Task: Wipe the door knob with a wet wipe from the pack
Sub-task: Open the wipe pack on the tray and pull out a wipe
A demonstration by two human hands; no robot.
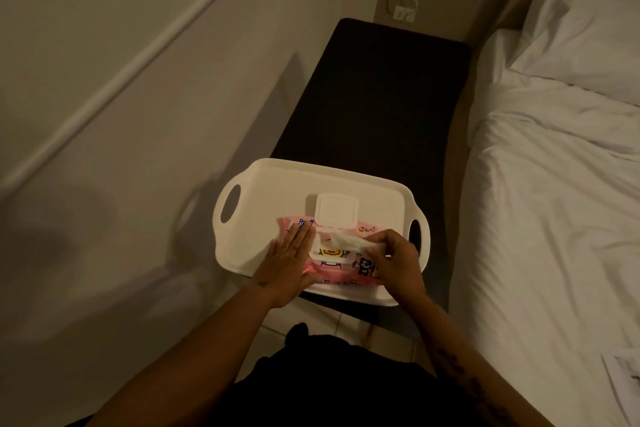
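pink wet wipe pack (pixel 332 267) on white tray (pixel 277 191), flip lid (pixel 336 207) open toward 12 o'clock. left hand (pixel 289 258) flat, pinning pack; right hand (pixel 391 253) pinching wipe (pixel 346 241). best drawn slowly toward 3 o'clock, pack kept pressed. door knob unseen.

A pink pack (pixel 332 270) with cartoon prints and a white flip lid (pixel 336 209) lies on a white tray (pixel 277 184) over a dark table (pixel 374 97).

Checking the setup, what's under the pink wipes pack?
The pack lies on a white tray, which sits on a dark bench. The tray floor beneath the pack is hidden.
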